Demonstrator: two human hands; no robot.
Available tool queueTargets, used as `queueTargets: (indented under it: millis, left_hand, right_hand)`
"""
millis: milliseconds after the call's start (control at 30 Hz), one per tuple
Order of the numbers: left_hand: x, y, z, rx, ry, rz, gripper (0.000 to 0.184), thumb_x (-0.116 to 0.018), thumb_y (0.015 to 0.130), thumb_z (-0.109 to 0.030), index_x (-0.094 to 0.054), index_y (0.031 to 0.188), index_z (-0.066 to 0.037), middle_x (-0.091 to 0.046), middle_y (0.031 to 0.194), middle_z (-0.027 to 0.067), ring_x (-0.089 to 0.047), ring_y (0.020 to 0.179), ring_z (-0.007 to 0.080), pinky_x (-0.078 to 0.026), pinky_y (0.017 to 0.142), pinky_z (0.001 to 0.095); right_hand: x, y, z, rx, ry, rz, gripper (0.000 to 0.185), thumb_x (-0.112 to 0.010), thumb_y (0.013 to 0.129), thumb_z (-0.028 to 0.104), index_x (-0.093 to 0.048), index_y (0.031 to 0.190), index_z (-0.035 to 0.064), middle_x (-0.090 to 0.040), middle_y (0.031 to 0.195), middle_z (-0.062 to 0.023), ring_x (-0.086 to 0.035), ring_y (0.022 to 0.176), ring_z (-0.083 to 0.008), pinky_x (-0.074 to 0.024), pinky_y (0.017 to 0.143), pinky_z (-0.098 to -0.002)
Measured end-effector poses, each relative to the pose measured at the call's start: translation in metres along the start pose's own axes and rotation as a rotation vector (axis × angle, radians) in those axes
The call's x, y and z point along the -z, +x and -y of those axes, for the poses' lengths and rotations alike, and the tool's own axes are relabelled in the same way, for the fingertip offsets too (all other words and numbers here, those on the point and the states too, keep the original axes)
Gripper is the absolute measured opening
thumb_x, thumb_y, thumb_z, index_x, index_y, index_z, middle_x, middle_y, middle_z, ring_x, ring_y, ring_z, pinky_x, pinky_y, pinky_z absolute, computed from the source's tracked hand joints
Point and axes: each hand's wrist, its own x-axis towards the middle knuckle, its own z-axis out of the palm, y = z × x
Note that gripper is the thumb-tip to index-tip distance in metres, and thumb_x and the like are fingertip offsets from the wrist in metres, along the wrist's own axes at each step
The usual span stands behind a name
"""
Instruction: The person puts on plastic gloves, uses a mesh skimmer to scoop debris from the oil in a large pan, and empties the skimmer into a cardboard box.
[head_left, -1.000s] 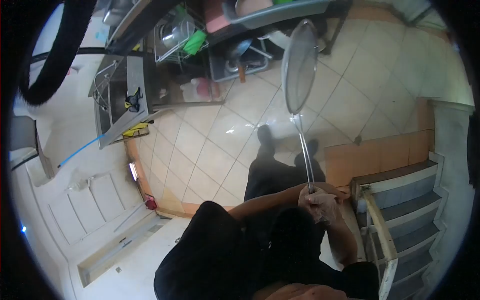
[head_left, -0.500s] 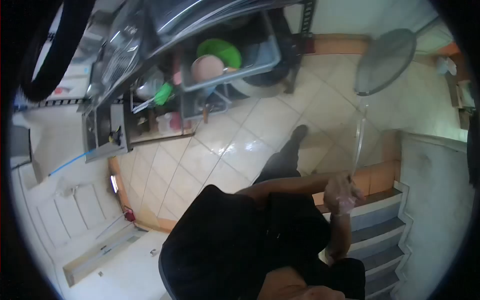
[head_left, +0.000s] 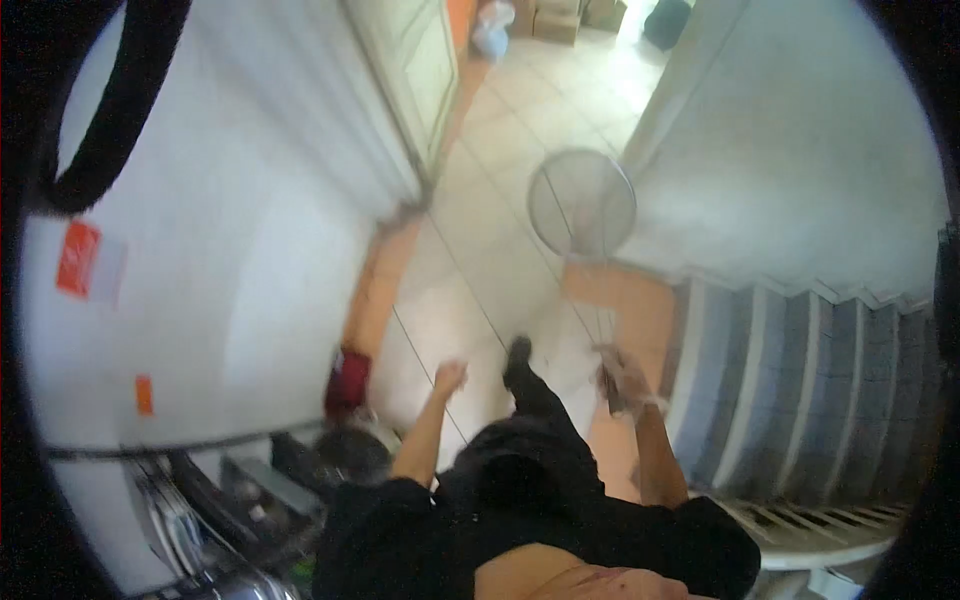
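A round mesh strainer point(head_left: 583, 205) with a thin long handle hangs out ahead of me over the tiled floor, smeared by motion. My right hand point(head_left: 624, 378), in a clear plastic glove, is closed around the handle's near end. Off to the left of my body, my left hand point(head_left: 451, 377) is curled into a loose fist above the floor. I see nothing in it, and it touches nothing. One dark shoe point(head_left: 519, 350) shows between the two hands.
A stairway point(head_left: 740, 380) rises on the right beside a white wall. On the left stand a wall, a door point(head_left: 425, 80) and a dark red object point(head_left: 348, 382). Boxes point(head_left: 556, 20) and a bag point(head_left: 492, 30) lie far ahead. Shelving with kitchenware point(head_left: 260, 490) is behind left.
My view has turned right, from the dish shelves to the passage. My left hand has come away from my right hand to the left. The strainer has stayed in my right hand.
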Motion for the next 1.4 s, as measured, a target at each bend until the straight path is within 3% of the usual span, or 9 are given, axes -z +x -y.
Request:
queueTargets:
  millis: [100,167,567,733,833,867,1000,1233,1400]
  left_hand:
    - [0.052,0.021,-0.027,0.205,0.034,0.102,0.031,-0.050,0.087,-0.031,-0.063,0.082,-0.004,-0.061,0.068,0.0077,-0.055,0.055,0.0178,-0.044,0.048,0.0330]
    - [0.088,0.047,-0.069,0.326,-0.055,0.110,0.030,-0.050,0.087,-0.030,-0.063,0.083,-0.003,-0.061,0.070,0.0080,-0.055,0.057,0.0181,-0.045,0.049,0.0333]
    - [0.237,0.415,-0.249,0.556,-0.066,0.108,0.025,-0.049,0.087,-0.023,-0.063,0.089,-0.002,-0.063,0.080,0.0094,-0.057,0.066,0.0202,-0.047,0.057,0.0352]
    - [0.299,0.629,-0.359,0.370,0.209,0.133,0.024,-0.049,0.087,-0.020,-0.063,0.091,-0.002,-0.064,0.084,0.0100,-0.058,0.069,0.0210,-0.048,0.060,0.0360]
    - [0.345,0.803,-0.510,0.104,0.291,0.026,0.023,-0.049,0.087,-0.019,-0.063,0.093,-0.001,-0.064,0.087,0.0104,-0.059,0.071,0.0216,-0.049,0.062,0.0364]
    - [0.362,0.863,-0.569,-0.084,0.023,-0.014,0.037,-0.046,0.089,-0.034,-0.059,0.086,0.001,-0.061,0.068,0.0112,-0.058,0.059,0.0195,-0.045,0.052,0.0359]
    - [0.407,1.027,-0.782,-0.359,-0.340,-0.114,0.014,-0.046,0.089,-0.009,-0.055,0.092,0.002,-0.061,0.072,0.0093,-0.057,0.058,0.0155,-0.047,0.052,0.0276]
    - [0.372,1.120,-0.774,0.226,-0.112,-0.171,0.014,-0.043,0.086,-0.006,-0.055,0.091,-0.003,-0.057,0.071,0.0073,-0.056,0.060,0.0169,-0.046,0.049,0.0313]
    - [0.322,1.153,-0.806,0.648,-0.103,0.046,0.015,-0.045,0.087,-0.010,-0.057,0.092,-0.003,-0.058,0.072,0.0068,-0.056,0.061,0.0165,-0.046,0.051,0.0309]
  right_hand:
    - [0.052,0.108,-0.098,-0.271,-0.211,-0.240,0.044,-0.040,0.095,0.044,-0.060,0.097,0.0047,-0.053,0.057,-0.0054,-0.052,0.051,-0.0103,-0.0408,0.045,-0.0300]
    - [0.053,0.156,-0.055,-0.349,-0.355,-0.493,0.031,-0.044,0.093,0.032,-0.059,0.084,0.0066,-0.051,0.057,-0.0010,-0.048,0.046,-0.0148,-0.0371,0.041,-0.0337]
    - [0.094,0.688,0.156,-0.252,0.040,-0.121,0.021,-0.052,0.091,0.028,-0.059,0.091,0.0076,-0.052,0.062,-0.0012,-0.050,0.049,-0.0146,-0.0403,0.044,-0.0313]
    - [0.154,0.747,0.315,-0.273,-0.018,-0.431,0.019,-0.048,0.092,0.023,-0.056,0.092,0.0057,-0.046,0.057,0.0002,-0.046,0.044,-0.0143,-0.0369,0.040,-0.0308]
    - [0.233,0.838,0.325,-0.169,0.349,-0.658,0.020,-0.043,0.095,0.026,-0.053,0.092,0.0082,-0.046,0.056,-0.0007,-0.042,0.040,-0.0141,-0.0339,0.036,-0.0286]
    - [0.258,0.862,0.342,-0.160,0.406,-0.712,0.022,-0.043,0.095,0.028,-0.052,0.091,0.0082,-0.045,0.056,-0.0009,-0.042,0.040,-0.0142,-0.0342,0.035,-0.0290]
    - [0.364,0.951,0.400,-0.128,0.489,-0.837,0.027,-0.044,0.094,0.034,-0.048,0.087,0.0078,-0.043,0.054,-0.0015,-0.042,0.040,-0.0144,-0.0347,0.034,-0.0304]
    - [0.536,1.172,0.473,-0.102,0.429,-0.871,0.029,-0.045,0.093,0.032,-0.046,0.079,0.0066,-0.042,0.053,-0.0009,-0.040,0.037,-0.0136,-0.0337,0.033,-0.0298]
    - [0.674,1.366,0.674,0.243,0.380,-0.734,0.028,-0.046,0.093,0.031,-0.049,0.079,0.0069,-0.037,0.048,0.0035,-0.035,0.034,-0.0088,-0.0289,0.030,-0.0266]
